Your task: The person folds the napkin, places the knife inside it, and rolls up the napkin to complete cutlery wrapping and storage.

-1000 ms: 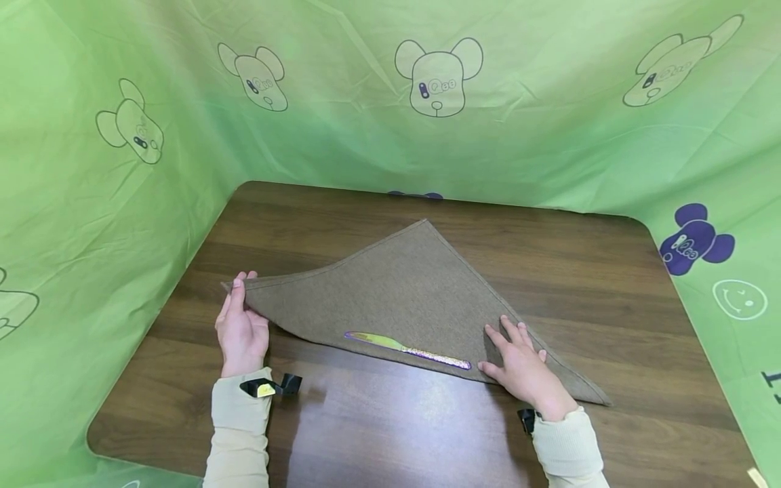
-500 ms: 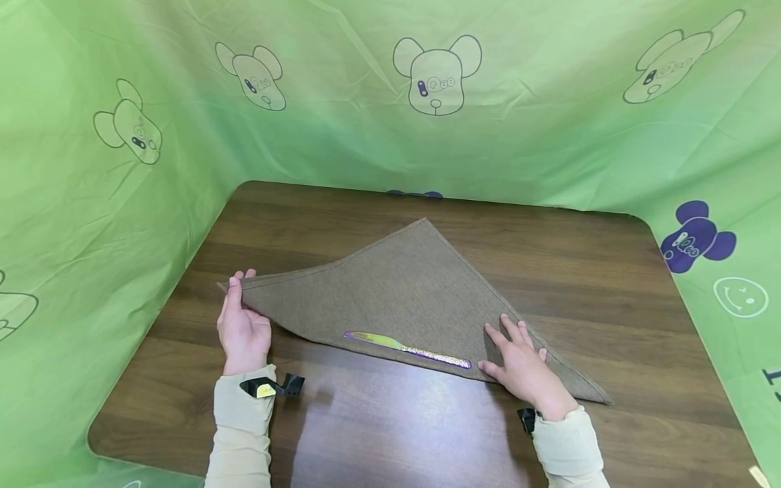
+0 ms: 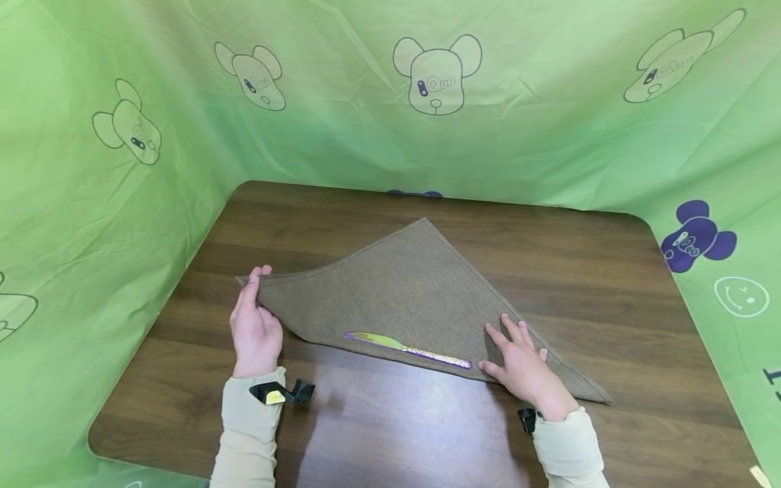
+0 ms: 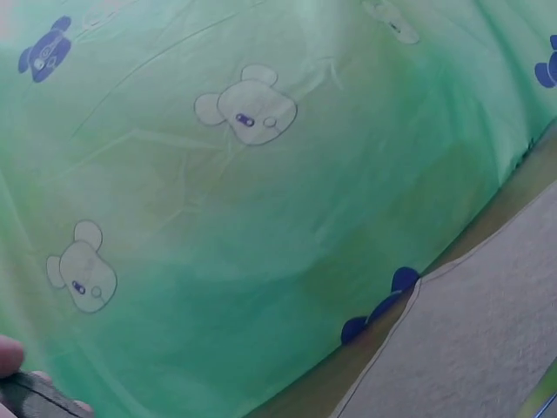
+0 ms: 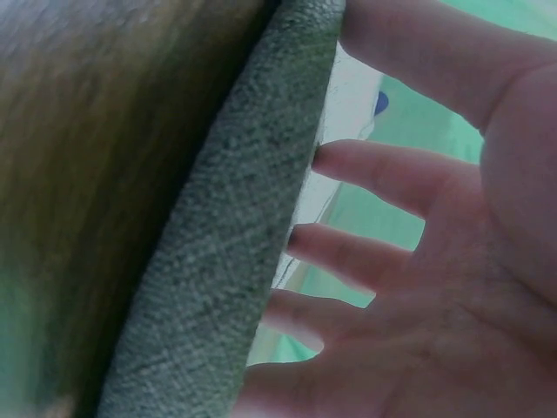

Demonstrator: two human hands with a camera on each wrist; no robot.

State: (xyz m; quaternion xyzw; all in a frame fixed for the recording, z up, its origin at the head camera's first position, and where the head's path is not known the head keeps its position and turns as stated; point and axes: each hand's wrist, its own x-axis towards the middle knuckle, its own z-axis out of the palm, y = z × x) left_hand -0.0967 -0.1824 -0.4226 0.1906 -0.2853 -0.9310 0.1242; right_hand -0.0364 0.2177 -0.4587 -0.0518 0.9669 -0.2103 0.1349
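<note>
A brown cloth napkin (image 3: 390, 285), folded to a triangle, lies on the wooden table with its peak pointing away. On it, along the near folded edge, rests a shiny multicoloured table knife (image 3: 407, 349), its blade to the left. My left hand (image 3: 256, 332) pinches the napkin's left corner between thumb and fingers and holds it raised off the table. In the left wrist view, fingertips (image 4: 9, 357) grip that corner at the lower left. My right hand (image 3: 523, 366) presses the right part of the napkin with spread fingers, just right of the knife handle.
The brown wooden table (image 3: 586, 271) has rounded corners. Green curtains (image 3: 342, 135) printed with bear heads hang behind it and at both sides. Black wrist mounts (image 3: 283, 392) sit at the cuffs.
My left hand has shifted to the right with the pinched corner, and the napkin's left part bends more. The right hand and the knife stay in place.
</note>
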